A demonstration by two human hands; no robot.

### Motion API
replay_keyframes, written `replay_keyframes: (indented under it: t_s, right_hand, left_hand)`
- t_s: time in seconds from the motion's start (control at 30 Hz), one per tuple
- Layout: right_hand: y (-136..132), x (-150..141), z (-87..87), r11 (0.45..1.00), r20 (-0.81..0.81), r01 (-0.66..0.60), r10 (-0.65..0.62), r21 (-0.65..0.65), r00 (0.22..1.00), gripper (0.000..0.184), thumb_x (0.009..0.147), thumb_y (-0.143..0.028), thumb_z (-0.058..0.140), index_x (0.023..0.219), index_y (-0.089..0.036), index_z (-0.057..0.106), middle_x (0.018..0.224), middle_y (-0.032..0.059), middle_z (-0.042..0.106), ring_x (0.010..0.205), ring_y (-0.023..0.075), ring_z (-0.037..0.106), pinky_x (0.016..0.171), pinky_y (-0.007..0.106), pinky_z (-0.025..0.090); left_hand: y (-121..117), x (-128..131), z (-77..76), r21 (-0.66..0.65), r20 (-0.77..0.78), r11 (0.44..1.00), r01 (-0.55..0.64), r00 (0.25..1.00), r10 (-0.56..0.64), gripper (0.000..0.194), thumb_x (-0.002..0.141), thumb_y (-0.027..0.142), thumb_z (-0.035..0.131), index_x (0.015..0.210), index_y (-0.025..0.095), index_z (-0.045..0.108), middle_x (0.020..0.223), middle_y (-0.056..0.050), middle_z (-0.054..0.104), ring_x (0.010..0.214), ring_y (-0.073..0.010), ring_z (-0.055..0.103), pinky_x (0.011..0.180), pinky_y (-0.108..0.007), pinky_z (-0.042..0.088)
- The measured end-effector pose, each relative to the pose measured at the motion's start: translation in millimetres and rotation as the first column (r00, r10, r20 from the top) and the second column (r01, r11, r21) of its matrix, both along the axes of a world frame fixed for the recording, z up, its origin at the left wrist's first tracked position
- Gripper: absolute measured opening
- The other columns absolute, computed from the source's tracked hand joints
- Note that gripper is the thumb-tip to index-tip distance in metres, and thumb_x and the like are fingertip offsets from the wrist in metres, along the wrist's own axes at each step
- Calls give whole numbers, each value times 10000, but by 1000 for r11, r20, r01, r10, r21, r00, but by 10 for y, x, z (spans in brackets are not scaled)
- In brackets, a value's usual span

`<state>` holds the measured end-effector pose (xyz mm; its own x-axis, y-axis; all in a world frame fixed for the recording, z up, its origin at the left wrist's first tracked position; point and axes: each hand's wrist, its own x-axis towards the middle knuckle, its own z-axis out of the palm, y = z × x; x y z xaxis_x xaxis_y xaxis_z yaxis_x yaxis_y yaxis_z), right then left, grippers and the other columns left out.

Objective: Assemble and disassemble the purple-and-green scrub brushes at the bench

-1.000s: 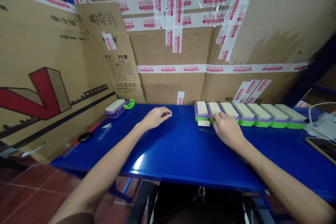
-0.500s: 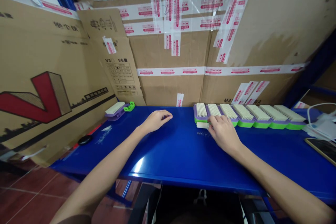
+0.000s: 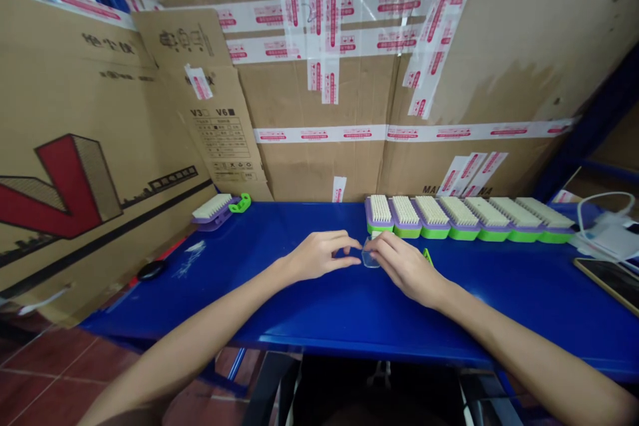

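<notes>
My right hand (image 3: 407, 266) is closed around a small piece that it mostly covers. A clear plastic part (image 3: 371, 257) of it sticks out by the fingertips, and a bright green part (image 3: 428, 256) shows behind the hand. Just left of it, my left hand (image 3: 327, 254) has thumb and forefinger apart, with the tips at the clear part's edge; whether they touch it I cannot tell. Behind my right hand stands a row of bristle brushes (image 3: 449, 213) on purple and green bases, bristles up.
At the blue table's (image 3: 309, 309) back left lies another brush (image 3: 212, 208) beside a green clip-like piece (image 3: 240, 204). A black round object (image 3: 151, 271) sits near the left edge. A phone (image 3: 609, 285) and white cables (image 3: 606, 226) lie at the right. Cardboard (image 3: 319, 166) walls the back.
My left hand has moved right, up to the piece in my right hand. The right hand has drawn the piece slightly left and nearer, away from the brush row.
</notes>
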<state>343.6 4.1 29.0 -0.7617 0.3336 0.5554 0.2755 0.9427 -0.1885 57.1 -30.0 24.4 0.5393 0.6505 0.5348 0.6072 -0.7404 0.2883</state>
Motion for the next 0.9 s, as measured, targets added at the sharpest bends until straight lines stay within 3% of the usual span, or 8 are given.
replay_keyframes:
  t_s: [0.17, 0.3, 0.47, 0.53, 0.6, 0.7, 0.8, 0.9]
  right_hand:
    - [-21, -17, -13, 995, -36, -76, 74, -59, 997, 262, 1239, -284, 393, 1304, -249, 644, 1177, 107, 714, 1062, 254, 738, 949, 422, 653]
    - [-20, -41, -44, 993, -22, -74, 73, -94, 997, 221, 1230, -289, 425, 1295, -260, 635, 1195, 105, 729, 1090, 259, 754, 972, 421, 657]
    - [37, -28, -80, 997, -31, 59, -60, -42, 998, 192, 1195, -299, 503, 1319, -229, 632, 1195, 137, 751, 1081, 294, 756, 972, 473, 646]
    - [65, -12, -82, 996, -36, 84, -85, -40, 996, 188, 1192, -292, 501, 1306, -226, 636, 1139, 126, 755, 1049, 291, 757, 944, 459, 639]
    - [81, -1, -79, 995, -34, 89, -91, -43, 995, 187, 1191, -292, 501, 1301, -231, 639, 1114, 117, 754, 1028, 284, 757, 924, 444, 633]
    - [80, -1, -70, 997, -28, 65, -66, -38, 997, 179, 1190, -293, 508, 1302, -243, 638, 1117, 108, 755, 1023, 281, 755, 922, 442, 631]
    - [64, -11, -68, 999, -25, 31, -32, -33, 999, 163, 1189, -288, 518, 1303, -250, 628, 1148, 107, 755, 1031, 285, 750, 946, 464, 630]
    - [59, -15, -78, 999, -15, 20, -21, -41, 1000, 161, 1190, -285, 523, 1315, -251, 618, 1177, 113, 753, 1042, 290, 746, 976, 493, 623]
  left_hand:
    - [-67, 103, -4, -26, 42, 998, 55, 998, -54, 373, 1123, 555, 693, 1063, 196, 778, 874, -3, 681, 710, -127, 593, 699, -268, 498]
    - [-54, 62, 4, -79, -5, 996, 38, 999, -38, 280, 1147, 476, 671, 1092, 225, 779, 845, 16, 684, 705, -126, 600, 717, -257, 482]
    - [98, -292, 129, -11, -221, 970, -244, 946, 235, 134, 1084, 337, 694, 1016, 233, 744, 917, -10, 756, 769, -163, 679, 725, -274, 460]
    - [170, -509, 215, -54, -363, 881, -470, 831, 422, 118, 1067, 349, 701, 1052, 247, 760, 991, -30, 800, 830, -194, 737, 741, -286, 480]
    - [224, -750, 295, -70, -455, 737, -672, 679, 577, 141, 1067, 369, 683, 1077, 265, 777, 1076, -53, 831, 953, -238, 789, 803, -304, 520]
    - [240, -1143, 378, -60, -496, 578, -814, 527, 690, 168, 1045, 328, 663, 1079, 234, 798, 1139, -133, 846, 1068, -320, 816, 896, -364, 569]
    - [166, -1554, 426, -66, -543, 363, -929, 338, 768, 189, 964, 295, 724, 1072, 172, 818, 1201, -233, 839, 1147, -399, 813, 970, -437, 597]
    - [57, -1922, 458, -93, -574, 171, -981, 194, 795, 224, 886, 347, 817, 1049, 194, 834, 1219, -210, 850, 1186, -389, 809, 1005, -420, 606]
